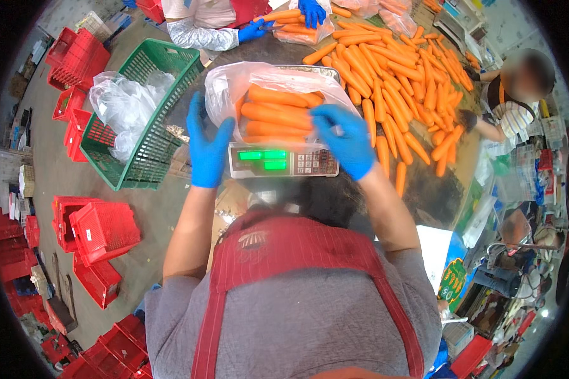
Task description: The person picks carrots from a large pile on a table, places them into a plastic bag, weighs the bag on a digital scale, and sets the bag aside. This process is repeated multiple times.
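A clear plastic bag (284,76) with several carrots (277,112) in it lies on a digital weighing scale (261,166). The scale's displays glow green, beside its keypad. My left hand (206,147), in a blue glove, is at the bag's left side with thumb and fingers apart and nothing between them. Over the right end of the bagged carrots is my right hand (346,139), also blue-gloved and slightly blurred. Its fingers are bent near the bag's edge; whether they grip anything is hard to see. A large heap of loose carrots (398,80) spreads to the right of the scale.
A green plastic crate (163,118) holding crumpled clear bags (128,104) stands left of the scale. Across the table a co-worker's gloved hands (310,13) handle bagged carrots. Another person (507,109) reaches into the heap from the right. Red crates (106,232) sit on the floor at left.
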The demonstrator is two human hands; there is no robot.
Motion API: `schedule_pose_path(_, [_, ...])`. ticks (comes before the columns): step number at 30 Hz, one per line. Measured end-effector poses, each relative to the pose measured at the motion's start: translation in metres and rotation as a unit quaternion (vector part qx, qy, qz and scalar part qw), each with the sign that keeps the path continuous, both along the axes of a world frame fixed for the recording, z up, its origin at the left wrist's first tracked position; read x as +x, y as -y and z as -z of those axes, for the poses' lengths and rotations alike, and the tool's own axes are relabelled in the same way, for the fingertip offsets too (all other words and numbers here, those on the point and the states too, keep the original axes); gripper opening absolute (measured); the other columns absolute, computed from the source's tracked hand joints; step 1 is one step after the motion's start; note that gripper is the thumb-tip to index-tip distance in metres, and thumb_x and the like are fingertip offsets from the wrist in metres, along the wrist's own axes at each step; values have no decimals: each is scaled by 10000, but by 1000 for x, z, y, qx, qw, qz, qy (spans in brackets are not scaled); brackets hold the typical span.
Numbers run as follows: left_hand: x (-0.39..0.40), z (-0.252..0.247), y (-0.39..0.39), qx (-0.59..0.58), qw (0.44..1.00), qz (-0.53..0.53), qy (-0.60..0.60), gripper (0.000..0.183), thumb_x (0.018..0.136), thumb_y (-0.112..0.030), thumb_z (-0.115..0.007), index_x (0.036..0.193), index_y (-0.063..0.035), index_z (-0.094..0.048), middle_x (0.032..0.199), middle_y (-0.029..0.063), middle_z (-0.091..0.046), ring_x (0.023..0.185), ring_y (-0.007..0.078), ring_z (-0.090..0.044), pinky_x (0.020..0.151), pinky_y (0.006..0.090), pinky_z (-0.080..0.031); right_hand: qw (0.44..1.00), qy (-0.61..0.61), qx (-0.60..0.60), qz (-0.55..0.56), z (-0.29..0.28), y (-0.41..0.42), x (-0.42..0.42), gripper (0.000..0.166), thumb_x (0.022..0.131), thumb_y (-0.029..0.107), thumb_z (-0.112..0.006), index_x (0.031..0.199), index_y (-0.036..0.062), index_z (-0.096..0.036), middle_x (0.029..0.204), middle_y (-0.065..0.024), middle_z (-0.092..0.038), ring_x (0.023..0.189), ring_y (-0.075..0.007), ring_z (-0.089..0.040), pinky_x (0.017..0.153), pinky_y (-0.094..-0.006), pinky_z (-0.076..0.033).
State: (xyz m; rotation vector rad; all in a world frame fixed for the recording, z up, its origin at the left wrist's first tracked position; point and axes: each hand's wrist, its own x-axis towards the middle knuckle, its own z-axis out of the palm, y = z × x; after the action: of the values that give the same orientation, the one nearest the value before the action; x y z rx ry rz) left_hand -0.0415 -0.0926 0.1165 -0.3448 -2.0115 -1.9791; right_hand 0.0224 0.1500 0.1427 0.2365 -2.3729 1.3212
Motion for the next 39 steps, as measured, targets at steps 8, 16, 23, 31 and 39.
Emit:
schedule_pose_path(8, [-17, 1, 21, 207, 965, 111, 116, 245, 899, -147, -549, 1076, 12, -607, 1076, 85, -626, 1000, 163, -563, 919, 304, -402, 987, 6, 117, -114, 12, 51, -68, 139, 785, 151, -596, 898, 84, -641, 828, -141, -626, 725, -323, -619, 637, -392, -500])
schedule_pose_path(16, [-1, -21, 11, 228, 958, 129, 120, 302, 849, -25, -550, 1145, 36, -555, 1014, 74, -609, 937, 145, -560, 842, 276, -422, 839, 220, 474, -150, 43, 125, -124, 317, 775, 310, -587, 1069, 210, -652, 1181, -62, -586, 1085, -255, -555, 851, -390, -452])
schedule_pose_path(23, [-20, -15, 16, 255, 953, 130, 102, 219, 885, -97, -531, 1070, 11, -573, 1028, 112, -618, 957, 197, -571, 882, 314, -413, 977, 79, 110, -166, 134, 142, -180, 341, 808, 285, -572, 1120, 155, -608, 1099, -59, -604, 1033, -227, -562, 881, -349, -430])
schedule_pose_path(31, [-33, -8, 23, 246, 962, 84, 86, 196, 916, -114, -486, 1024, 16, -587, 998, 97, -613, 950, 183, -556, 899, 319, -392, 956, 107, 226, -151, 42, 70, -147, 192, 773, 148, -532, 922, 44, -595, 927, -180, -622, 853, -393, -600, 738, -437, -493])
schedule_pose_path(39, [-36, -12, 11, 242, 962, 104, 69, 210, 916, -128, -502, 1036, 19, -589, 974, 80, -608, 918, 176, -558, 868, 313, -413, 996, 40, 78, -22, 73, 13, -124, 250, 821, 86, -560, 1063, 29, -534, 1054, -193, -552, 967, -361, -561, 788, -417, -470])
